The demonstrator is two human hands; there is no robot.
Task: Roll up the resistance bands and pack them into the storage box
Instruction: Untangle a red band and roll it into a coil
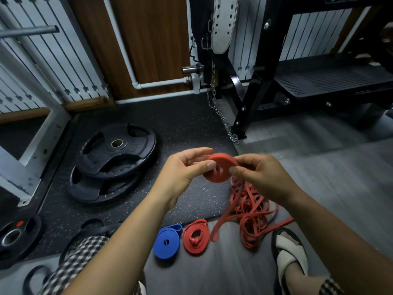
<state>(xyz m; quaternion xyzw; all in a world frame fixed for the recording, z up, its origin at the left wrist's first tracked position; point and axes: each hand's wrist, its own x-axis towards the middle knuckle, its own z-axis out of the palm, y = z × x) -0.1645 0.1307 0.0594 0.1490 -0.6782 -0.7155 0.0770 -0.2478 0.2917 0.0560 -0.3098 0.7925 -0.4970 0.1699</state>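
Note:
A tightly wound red band roll (220,170) is held in the air between both hands. My left hand (182,173) pinches its left edge with thumb and fingers. My right hand (261,175) pinches its right side. A loose red tail (225,216) hangs from the roll down to the floor. Below lies a tangled pile of red bands (253,216). A rolled blue band (167,241) and a loosely coiled red band (195,236) lie side by side on the floor near me. No storage box is in view.
Stacked black weight plates (114,158) lie on the speckled mat at left, with more plates (14,235) at the lower left. A black bench frame (265,86) and a hanging chain (221,116) stand behind. My sandalled foot (291,252) is at lower right.

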